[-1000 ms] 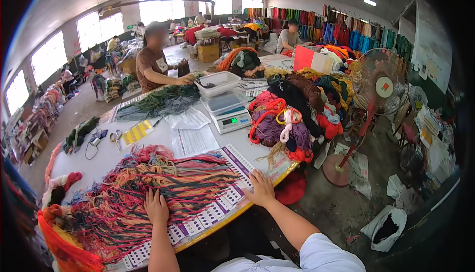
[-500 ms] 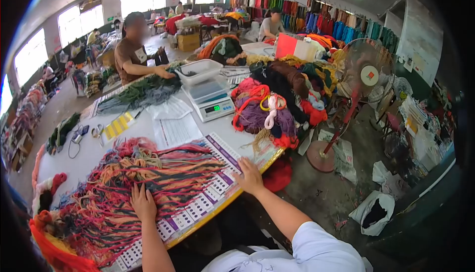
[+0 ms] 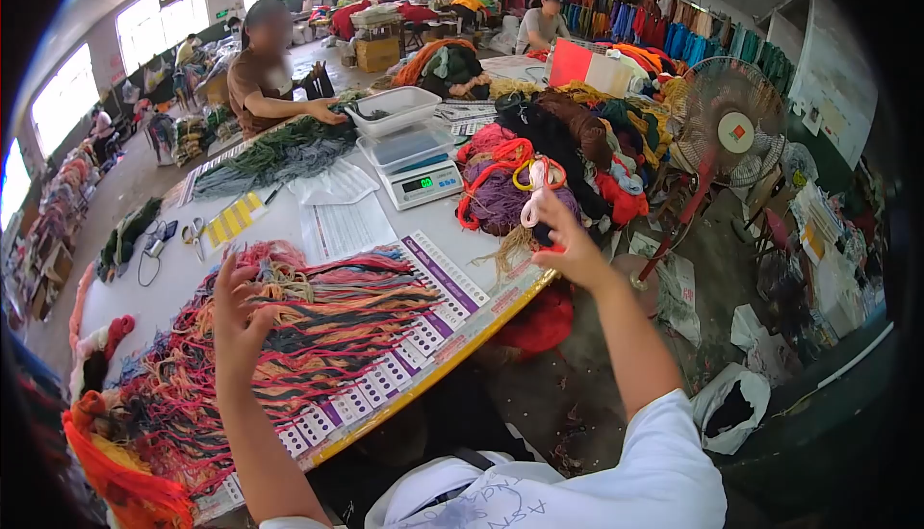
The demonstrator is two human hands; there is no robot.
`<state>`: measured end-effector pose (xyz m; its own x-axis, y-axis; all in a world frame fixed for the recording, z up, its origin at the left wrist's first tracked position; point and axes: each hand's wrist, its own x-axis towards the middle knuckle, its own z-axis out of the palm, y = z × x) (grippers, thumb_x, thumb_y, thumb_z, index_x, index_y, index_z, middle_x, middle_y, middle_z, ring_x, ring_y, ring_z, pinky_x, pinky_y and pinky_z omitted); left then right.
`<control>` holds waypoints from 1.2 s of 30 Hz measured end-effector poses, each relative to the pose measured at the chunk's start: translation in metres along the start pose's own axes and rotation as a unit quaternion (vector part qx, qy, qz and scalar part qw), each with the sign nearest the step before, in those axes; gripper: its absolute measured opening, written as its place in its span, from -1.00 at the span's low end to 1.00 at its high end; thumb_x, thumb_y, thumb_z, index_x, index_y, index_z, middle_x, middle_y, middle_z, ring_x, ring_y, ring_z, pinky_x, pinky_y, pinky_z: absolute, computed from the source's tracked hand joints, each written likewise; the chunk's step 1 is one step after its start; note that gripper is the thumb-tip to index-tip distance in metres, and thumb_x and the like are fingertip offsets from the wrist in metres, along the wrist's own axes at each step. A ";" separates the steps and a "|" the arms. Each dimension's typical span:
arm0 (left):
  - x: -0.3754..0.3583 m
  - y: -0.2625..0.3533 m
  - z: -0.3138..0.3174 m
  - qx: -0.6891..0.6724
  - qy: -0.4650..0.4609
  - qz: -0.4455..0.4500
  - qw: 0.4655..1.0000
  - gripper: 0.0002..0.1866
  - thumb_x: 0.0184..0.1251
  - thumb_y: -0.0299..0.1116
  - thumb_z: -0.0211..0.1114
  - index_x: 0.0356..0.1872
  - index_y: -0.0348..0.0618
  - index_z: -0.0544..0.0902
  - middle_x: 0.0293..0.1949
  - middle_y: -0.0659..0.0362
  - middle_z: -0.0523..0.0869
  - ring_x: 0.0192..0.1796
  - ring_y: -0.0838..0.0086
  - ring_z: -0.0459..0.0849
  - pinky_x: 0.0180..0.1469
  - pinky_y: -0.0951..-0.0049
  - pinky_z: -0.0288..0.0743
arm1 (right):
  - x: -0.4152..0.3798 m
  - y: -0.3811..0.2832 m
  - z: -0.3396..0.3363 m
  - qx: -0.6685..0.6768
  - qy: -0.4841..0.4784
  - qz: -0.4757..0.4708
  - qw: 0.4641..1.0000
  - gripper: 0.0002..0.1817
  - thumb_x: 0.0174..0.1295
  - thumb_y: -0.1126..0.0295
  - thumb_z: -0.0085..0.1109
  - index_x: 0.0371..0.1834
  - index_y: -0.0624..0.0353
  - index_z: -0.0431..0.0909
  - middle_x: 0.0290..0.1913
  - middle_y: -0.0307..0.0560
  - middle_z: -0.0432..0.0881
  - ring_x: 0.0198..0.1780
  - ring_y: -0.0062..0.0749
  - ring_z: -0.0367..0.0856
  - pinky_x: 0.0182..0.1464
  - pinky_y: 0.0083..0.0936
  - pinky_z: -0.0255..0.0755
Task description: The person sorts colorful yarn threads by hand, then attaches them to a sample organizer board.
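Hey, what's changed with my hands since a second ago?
Both hands have come up, fingers spread. Your left hand has let go of the striped yarn strands; your right hand has left the table edge, lifting toward the mixed yarn heap. The strands and scale stayed put.

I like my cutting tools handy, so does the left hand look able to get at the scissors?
Probably yes: the left hand is open and raised over the yarn, and the scissors lie uncovered on the table beyond, with nothing seen blocking them.
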<state>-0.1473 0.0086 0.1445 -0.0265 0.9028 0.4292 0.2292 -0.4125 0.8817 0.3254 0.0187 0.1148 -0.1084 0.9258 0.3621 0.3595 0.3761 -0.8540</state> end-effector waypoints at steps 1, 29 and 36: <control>0.006 0.008 0.015 -0.005 -0.056 0.027 0.998 -0.06 -0.05 -0.19 0.47 0.39 -0.07 0.15 0.17 0.05 0.44 0.13 0.28 0.48 0.16 0.16 0.35 | 0.001 -0.023 -0.011 -0.044 -0.008 0.019 0.999 0.18 -0.13 0.21 0.50 0.49 -0.01 -0.18 0.45 0.07 0.06 0.44 -0.13 0.08 0.34 -0.03 0.04; -0.270 -0.114 -0.297 0.125 0.501 -0.078 0.853 -0.72 0.29 -0.47 0.13 0.02 -0.28 0.51 -0.21 0.19 0.60 -0.19 0.57 0.56 -0.09 0.55 0.46 | -0.044 0.059 0.230 -0.345 -0.123 -0.158 0.917 -0.48 0.30 0.31 -0.04 0.31 0.29 0.25 0.38 0.13 0.21 0.43 -0.04 0.09 0.40 -0.17 -0.09; -0.175 -0.088 -0.487 0.657 0.514 -0.061 0.548 -0.46 0.16 -0.05 0.27 0.02 -0.27 0.50 0.02 -0.02 0.55 0.10 0.14 0.49 0.18 0.14 0.29 | -0.066 0.040 0.244 -0.331 -0.040 -0.128 0.934 -0.51 0.32 0.44 -0.11 0.32 0.32 0.17 0.35 0.18 0.20 0.39 0.02 0.13 0.39 -0.19 -0.04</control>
<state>-0.6369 -0.1724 0.0868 -0.4999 0.0898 0.8614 0.6497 0.6966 0.3044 0.1208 -0.0181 -0.0337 -0.3290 0.8186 0.4708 0.8034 0.5047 -0.3160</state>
